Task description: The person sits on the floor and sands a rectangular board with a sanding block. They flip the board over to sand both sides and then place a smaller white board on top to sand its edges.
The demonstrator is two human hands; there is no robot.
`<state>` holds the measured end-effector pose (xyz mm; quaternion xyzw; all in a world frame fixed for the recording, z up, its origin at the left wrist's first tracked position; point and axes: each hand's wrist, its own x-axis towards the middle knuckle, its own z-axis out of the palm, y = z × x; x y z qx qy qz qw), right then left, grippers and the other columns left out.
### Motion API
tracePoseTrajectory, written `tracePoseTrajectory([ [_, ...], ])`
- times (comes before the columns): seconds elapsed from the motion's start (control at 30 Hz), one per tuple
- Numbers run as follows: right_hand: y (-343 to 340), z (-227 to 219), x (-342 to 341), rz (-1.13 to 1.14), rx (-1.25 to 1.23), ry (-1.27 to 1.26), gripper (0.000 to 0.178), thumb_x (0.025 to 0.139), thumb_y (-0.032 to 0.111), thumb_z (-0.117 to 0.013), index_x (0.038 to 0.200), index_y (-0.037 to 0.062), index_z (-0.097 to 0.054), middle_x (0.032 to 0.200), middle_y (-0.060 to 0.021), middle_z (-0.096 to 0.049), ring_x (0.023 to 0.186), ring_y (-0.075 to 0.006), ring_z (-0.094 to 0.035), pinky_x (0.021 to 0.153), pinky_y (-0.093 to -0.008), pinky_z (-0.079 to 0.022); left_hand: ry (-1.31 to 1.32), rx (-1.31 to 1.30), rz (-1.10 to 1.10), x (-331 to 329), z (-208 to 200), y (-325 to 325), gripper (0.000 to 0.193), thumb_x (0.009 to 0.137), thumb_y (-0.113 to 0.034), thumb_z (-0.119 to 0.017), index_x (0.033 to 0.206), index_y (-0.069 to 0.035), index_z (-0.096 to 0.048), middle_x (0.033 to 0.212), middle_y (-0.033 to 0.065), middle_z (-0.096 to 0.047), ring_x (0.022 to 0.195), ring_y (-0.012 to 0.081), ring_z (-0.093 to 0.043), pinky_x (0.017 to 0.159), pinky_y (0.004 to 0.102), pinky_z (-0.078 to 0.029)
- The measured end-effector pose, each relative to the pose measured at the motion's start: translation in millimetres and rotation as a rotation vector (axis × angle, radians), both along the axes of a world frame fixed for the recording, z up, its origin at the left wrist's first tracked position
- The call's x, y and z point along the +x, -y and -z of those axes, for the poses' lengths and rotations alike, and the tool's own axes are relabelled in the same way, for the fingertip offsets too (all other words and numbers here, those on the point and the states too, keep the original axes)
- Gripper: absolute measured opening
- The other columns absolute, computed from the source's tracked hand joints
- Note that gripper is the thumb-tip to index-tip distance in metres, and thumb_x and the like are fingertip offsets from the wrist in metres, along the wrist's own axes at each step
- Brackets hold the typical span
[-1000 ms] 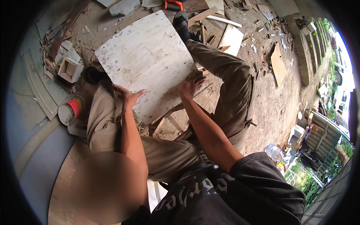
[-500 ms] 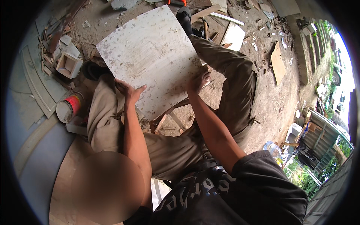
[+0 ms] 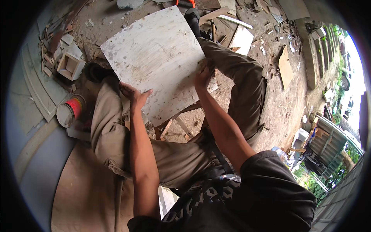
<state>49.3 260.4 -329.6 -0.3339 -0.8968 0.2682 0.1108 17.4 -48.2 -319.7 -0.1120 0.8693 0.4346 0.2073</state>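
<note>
A white square board [image 3: 154, 58], scuffed and spotted with grey stains, lies tilted between my spread legs. My left hand [image 3: 134, 96] grips its left edge near the close corner, with the thumb on the top face and the fingers at the rim. On the opposite edge, my right hand [image 3: 204, 76] is closed round the board's side, its fingertips partly hidden. Below the near edge some wooden strips [image 3: 181, 125] show, and what bears the board underneath is mostly out of sight.
To the left stand a small open wooden box [image 3: 71, 66] and a red-banded can [image 3: 71, 111]. Wood scraps [image 3: 50, 62] litter the dirt floor. An orange-handled tool [image 3: 186, 3] lies beyond the board, near my dark shoe [image 3: 192, 20]. A plywood piece [image 3: 285, 67] lies at right.
My right hand has shifted slightly farther along the board's right edge, and its fingers have closed more. The board has moved slightly. A blurred round patch at lower left is gone.
</note>
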Motion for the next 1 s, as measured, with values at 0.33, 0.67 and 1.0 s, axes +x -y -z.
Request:
tracePoseTrajectory([
  [0.33, 98, -22, 52, -0.332, -0.036, -0.046, 0.061, 0.097, 0.01, -0.04, 0.154, -0.0065, -0.026, 0.158, -0.0351, -0.025, 0.147, -0.0555, -0.018, 0.122, -0.0613, -0.012, -0.005, -0.062, -0.013, 0, -5, 12, 0.154, 0.065, -0.04, -0.093, 0.149, 0.01, 0.027, 0.157, 0.0422, 0.014, 0.15, 0.0533, 0.01, 0.122, 0.057, -0.001],
  [0.67, 11, -25, -95, -0.422, 0.141, -0.167, 0.049, 0.103, 0.013, -0.033, 0.15, -0.0004, -0.041, 0.155, -0.0331, -0.034, 0.143, -0.0509, -0.033, 0.121, -0.0537, -0.021, 0.021, -0.091, -0.015, -2, -1, 10, 0.154, 0.066, -0.039, -0.093, 0.149, 0.008, 0.028, 0.158, 0.0405, 0.015, 0.15, 0.0529, 0.009, 0.123, 0.0568, -0.004],
  [1.0, 125, -30, -25, -0.924, 0.129, 0.024, 0.053, 0.099, 0.005, -0.043, 0.152, 0.0028, -0.04, 0.153, -0.03, -0.041, 0.145, -0.0462, -0.035, 0.122, -0.059, -0.02, 0.056, 0.163, -0.201, -5, -20, 13, 0.127, 0.088, -0.072, -0.058, 0.155, 0.006, 0.016, 0.161, 0.0329, 0.018, 0.151, 0.0456, 0.012, 0.123, 0.0542, -0.001],
])
